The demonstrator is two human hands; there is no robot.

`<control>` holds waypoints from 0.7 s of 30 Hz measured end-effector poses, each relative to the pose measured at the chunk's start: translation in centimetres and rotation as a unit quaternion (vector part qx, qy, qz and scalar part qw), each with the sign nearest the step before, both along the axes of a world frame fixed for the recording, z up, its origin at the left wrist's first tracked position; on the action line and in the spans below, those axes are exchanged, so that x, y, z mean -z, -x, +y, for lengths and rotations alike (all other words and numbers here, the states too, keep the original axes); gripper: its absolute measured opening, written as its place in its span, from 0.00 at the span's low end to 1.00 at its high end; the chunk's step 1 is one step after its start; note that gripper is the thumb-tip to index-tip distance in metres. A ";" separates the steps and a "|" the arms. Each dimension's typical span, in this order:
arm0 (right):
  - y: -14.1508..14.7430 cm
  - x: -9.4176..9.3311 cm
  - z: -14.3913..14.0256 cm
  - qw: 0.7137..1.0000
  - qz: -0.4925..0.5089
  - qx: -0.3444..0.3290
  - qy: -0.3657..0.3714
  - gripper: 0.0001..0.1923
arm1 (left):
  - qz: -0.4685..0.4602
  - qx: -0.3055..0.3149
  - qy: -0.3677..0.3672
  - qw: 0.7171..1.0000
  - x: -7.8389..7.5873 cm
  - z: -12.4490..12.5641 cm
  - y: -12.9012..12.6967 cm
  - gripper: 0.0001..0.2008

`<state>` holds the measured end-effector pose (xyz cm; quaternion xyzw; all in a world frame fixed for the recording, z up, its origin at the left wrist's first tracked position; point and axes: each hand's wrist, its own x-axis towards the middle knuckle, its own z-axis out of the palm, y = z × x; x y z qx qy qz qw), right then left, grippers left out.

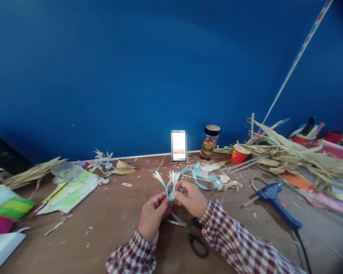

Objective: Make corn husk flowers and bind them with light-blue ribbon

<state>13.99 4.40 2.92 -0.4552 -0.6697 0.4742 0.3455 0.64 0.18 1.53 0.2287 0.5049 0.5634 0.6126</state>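
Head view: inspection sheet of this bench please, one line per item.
Surface: brown wooden table, strewn with husk shavings.
Job's things: light blue ribbon tied around small husk flowers, held above the table.
Clutter: scissors under the wrists, dried husk pile, red paper cup, black-lidded jar, printed paper sheets.
Grippers: left hand and right hand both pinch the ribbon knot with their fingers.
Cables: black cord runs from the blue glue gun off the near edge.
Surroundings: blue wall; no other people seen.
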 end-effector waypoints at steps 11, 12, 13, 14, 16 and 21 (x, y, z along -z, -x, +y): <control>0.3 0.3 -0.2 0.997 -0.041 0.032 -0.053 0.04 | -0.022 0.020 -0.018 0.999 -0.4 -0.1 -0.2 0.16; 0.3 0.3 -0.2 0.997 -0.038 0.031 -0.056 0.04 | -0.023 0.019 -0.017 0.999 -0.4 -0.1 -0.2 0.17; 0.3 0.4 -0.2 0.997 -0.036 0.030 -0.059 0.04 | -0.024 0.018 -0.017 0.999 -0.3 -0.1 -0.2 0.17; 0.2 0.4 -0.1 0.997 -0.035 0.028 -0.063 0.04 | -0.025 0.019 -0.018 0.999 -0.3 -0.1 -0.2 0.17; 0.2 0.3 -0.1 0.997 -0.035 0.022 -0.070 0.04 | -0.028 0.023 -0.023 0.999 -0.3 -0.2 -0.2 0.17; 0.1 0.3 -0.1 0.996 -0.039 0.012 -0.073 0.03 | -0.029 0.023 -0.022 0.999 -0.1 -0.2 -0.1 0.16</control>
